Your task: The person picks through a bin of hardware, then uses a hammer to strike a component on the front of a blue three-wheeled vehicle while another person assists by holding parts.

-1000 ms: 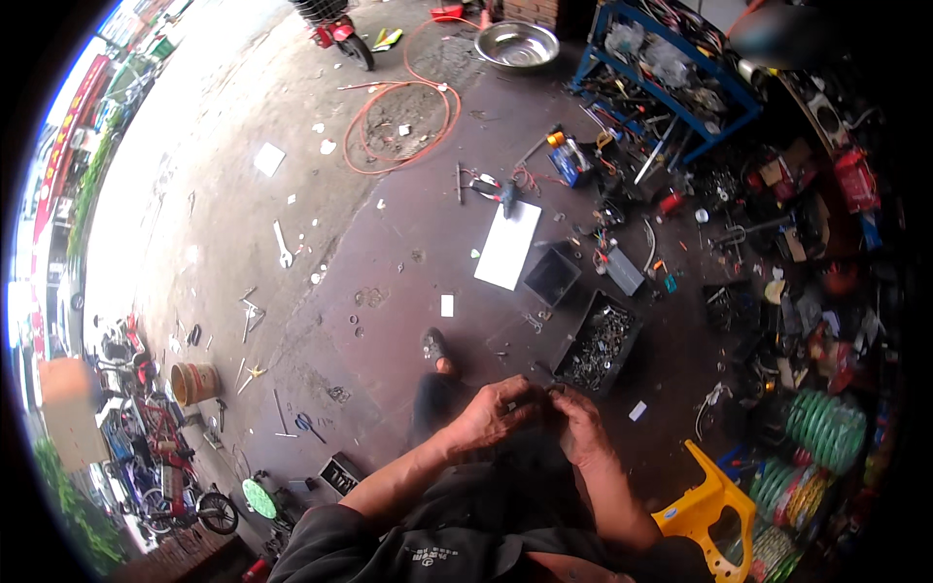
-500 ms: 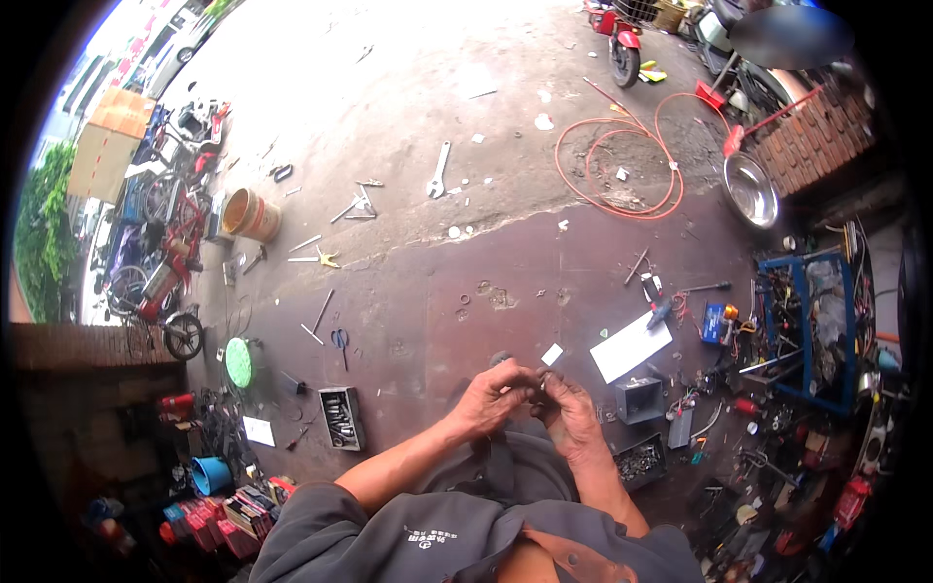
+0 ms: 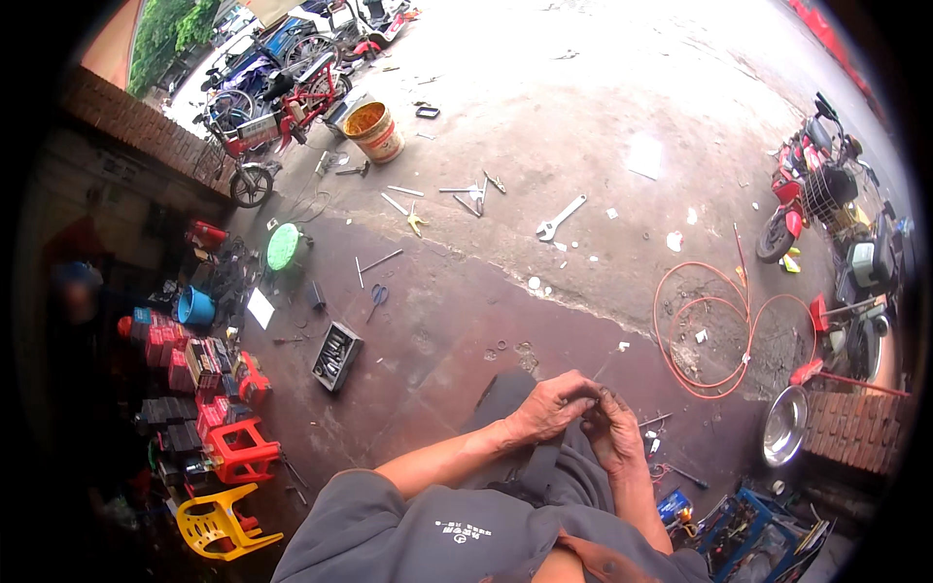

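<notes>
My left hand [image 3: 550, 406] and my right hand [image 3: 613, 433] meet above my lap, fingers bent and pinched together. Whatever is between the fingertips is too small or hidden to make out. Beyond them on the floor lie a tool tray [image 3: 337, 358], scissors [image 3: 378, 296] and a large adjustable wrench [image 3: 561, 218]. An orange hose [image 3: 702, 391] is coiled at the right.
Parked bikes [image 3: 309, 97] and a bucket [image 3: 374, 133] stand at the upper left, a scooter [image 3: 807, 180] at right. A red stool [image 3: 238, 449], yellow chair [image 3: 219, 525], steel basin [image 3: 784, 426] and blue rack [image 3: 743, 539] flank me. A blurred person [image 3: 78, 282] is in shadow left.
The view has swung leftward: the left-side stools, boxes and bikes show more, and the hose and basin moved rightward in frame. My hands stay together, shifted slightly right in frame.
</notes>
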